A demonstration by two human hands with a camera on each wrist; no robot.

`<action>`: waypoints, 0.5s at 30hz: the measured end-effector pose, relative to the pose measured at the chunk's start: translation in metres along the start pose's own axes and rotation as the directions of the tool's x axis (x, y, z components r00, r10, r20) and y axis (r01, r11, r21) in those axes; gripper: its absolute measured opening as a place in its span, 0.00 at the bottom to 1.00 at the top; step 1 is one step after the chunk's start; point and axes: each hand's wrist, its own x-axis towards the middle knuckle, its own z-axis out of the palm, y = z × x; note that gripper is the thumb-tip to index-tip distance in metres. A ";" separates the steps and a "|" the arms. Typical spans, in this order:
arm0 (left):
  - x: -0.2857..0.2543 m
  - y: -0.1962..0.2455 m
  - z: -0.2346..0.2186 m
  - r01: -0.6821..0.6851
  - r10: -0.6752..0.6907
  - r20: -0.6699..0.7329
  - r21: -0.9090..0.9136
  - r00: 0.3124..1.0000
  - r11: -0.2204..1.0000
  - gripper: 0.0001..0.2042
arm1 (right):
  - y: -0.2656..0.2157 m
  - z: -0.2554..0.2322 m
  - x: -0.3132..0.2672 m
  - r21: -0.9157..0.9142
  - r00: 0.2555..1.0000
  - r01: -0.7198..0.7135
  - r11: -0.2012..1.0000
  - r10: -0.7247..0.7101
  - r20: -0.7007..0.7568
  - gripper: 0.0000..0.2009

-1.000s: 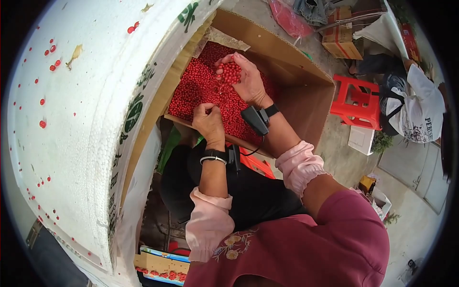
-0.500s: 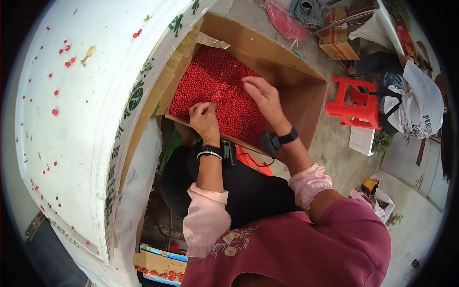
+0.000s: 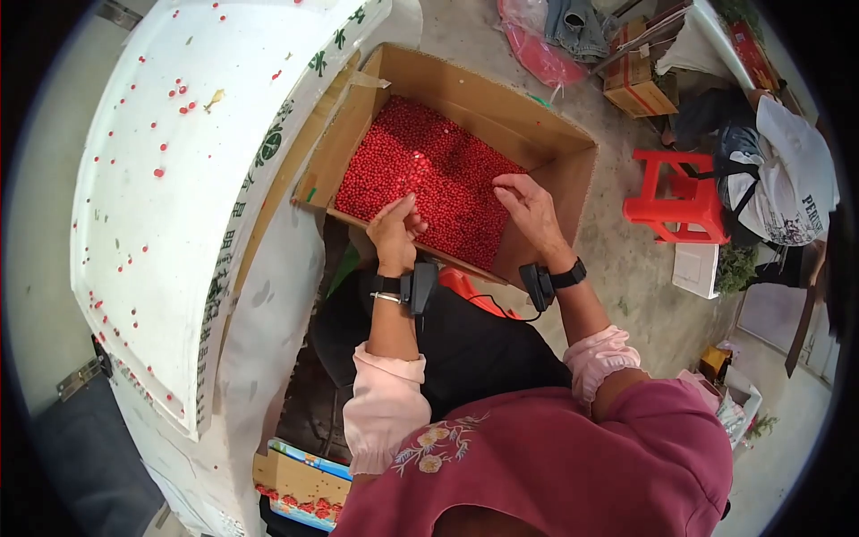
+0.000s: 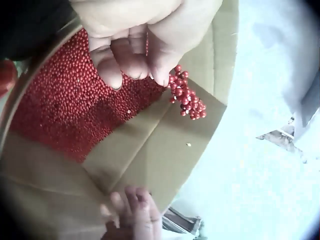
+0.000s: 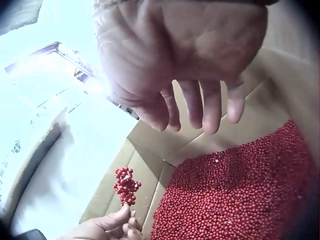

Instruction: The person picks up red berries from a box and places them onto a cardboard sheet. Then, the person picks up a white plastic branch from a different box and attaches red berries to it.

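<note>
Between thumb and fingertips my left hand (image 3: 394, 231) pinches a small sprig of red berries (image 5: 126, 186), the cluster pointing away from the palm over the cardboard box. That box (image 3: 559, 143) holds a deep layer of loose red berries (image 3: 385, 170), heaped toward its left side. Over the box's right part hangs my right hand (image 3: 534, 210), its fingers loosely bent. In the right wrist view nothing is in the palm, and the fingers (image 5: 212, 107) hang apart above the berries.
Left of the box stands a white foam container (image 3: 143, 233) with scattered berries on its top. A red stool (image 3: 676, 197) is on the floor to the right, near another person's printed white garment (image 3: 787, 179). Another carton (image 3: 635, 76) stands behind.
A second ago my right hand cupped a handful of berries; it let them go and moved right. My left hand stays near the box's front edge. The head view has shifted.
</note>
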 end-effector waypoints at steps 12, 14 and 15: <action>-0.032 -0.018 0.011 -0.054 0.070 -0.122 0.134 0.990 0.990 0.05 | 0.003 -0.032 -0.028 -0.047 0.996 0.092 0.995 -0.093 -0.011 0.08; -0.041 -0.018 0.016 -0.087 0.103 -0.116 0.134 0.988 0.987 0.05 | 0.005 -0.037 -0.032 -0.102 0.997 0.078 0.992 -0.080 -0.011 0.08; -0.045 -0.019 0.019 -0.107 0.122 -0.101 0.135 0.987 0.985 0.05 | 0.006 -0.038 -0.033 -0.094 0.996 0.085 0.992 -0.087 -0.010 0.08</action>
